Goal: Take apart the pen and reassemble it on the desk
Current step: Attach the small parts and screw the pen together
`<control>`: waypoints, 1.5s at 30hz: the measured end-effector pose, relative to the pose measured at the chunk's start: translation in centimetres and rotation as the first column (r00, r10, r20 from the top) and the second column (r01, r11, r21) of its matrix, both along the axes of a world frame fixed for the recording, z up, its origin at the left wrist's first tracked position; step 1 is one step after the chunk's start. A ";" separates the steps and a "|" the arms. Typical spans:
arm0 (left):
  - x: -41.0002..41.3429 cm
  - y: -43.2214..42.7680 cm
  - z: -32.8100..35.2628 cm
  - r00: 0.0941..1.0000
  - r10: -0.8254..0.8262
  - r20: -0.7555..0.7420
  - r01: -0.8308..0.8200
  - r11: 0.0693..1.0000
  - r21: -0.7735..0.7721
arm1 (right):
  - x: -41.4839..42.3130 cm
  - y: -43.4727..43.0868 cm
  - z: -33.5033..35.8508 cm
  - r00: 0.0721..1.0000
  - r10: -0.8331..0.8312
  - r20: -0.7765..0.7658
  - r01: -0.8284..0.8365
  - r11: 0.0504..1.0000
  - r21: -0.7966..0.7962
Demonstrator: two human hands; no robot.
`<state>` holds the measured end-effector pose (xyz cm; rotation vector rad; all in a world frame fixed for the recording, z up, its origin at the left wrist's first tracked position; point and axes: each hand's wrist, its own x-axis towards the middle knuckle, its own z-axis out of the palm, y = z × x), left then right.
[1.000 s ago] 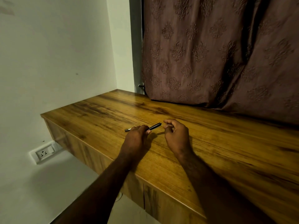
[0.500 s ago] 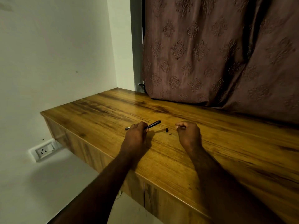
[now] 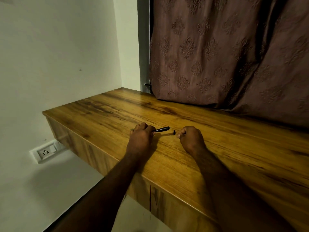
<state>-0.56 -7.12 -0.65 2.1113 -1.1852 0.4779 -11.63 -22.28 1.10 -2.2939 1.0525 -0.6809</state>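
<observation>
Two bare forearms ran up from the bottom edge, both cut off by the frame, dim and in shadow. Below them the desk (image 3: 217,164) front showed flat wood-grain panels with a vertical seam; the top was glossy laminate, warm brown with dark streaks, its near edge straight and sharp. Left hand (image 3: 142,138) was curled over the pen (image 3: 161,130), fingers closed around its middle; the slim black barrel stuck out to the right, angled slightly up, and a pale tip poked out on the hand's left side. Whether the barrel touched the desk could not be told. Just right of the barrel's open end, apart from it, a tiny dark cap (image 3: 174,132) lay on the desk; too small to make out its shape. Right hand (image 3: 191,139) sat close beside that piece as a loose fist, fingers curled in, thumb against forefinger; anything pinched there was hidden, so cannot tell if it held something. Further back, a mauve curtain (image 3: 225,56) with embossed damask motifs hung in heavy folds onto the desk's rear, cut off top and right. Left of it ran a narrow grey frame strip, then a plain matt white wall (image 3: 58,56). Low on the wall sat a white rectangular socket (image 3: 46,152).
</observation>
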 end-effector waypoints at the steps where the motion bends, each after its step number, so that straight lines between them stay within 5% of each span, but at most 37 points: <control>1: 0.0 0.0 0.0 1.000 0.000 -0.003 0.000 1.000 0.001 | 0.0 0.0 0.0 1.000 -0.011 0.018 0.011 1.000 -0.012; 5: 0.1 -0.2 -0.1 1.000 0.001 -0.003 -0.001 1.000 -0.005 | -0.4 -0.1 0.1 0.939 -0.039 0.342 0.001 0.994 0.111; 9: -0.1 -0.1 -0.1 0.999 -0.034 -0.008 0.033 0.999 -0.015 | -0.2 0.8 0.4 0.835 0.025 0.550 -0.181 0.956 0.231; 22: 0.1 -0.2 -0.3 0.999 -0.048 0.009 0.049 0.997 -0.055 | 0.6 1.9 0.2 0.757 0.121 0.642 -0.367 0.892 0.264; 45: 0.2 -0.4 -0.4 0.999 -0.014 0.033 0.016 0.999 -0.043 | 0.5 1.8 0.0 0.798 0.148 0.584 -0.312 0.931 0.190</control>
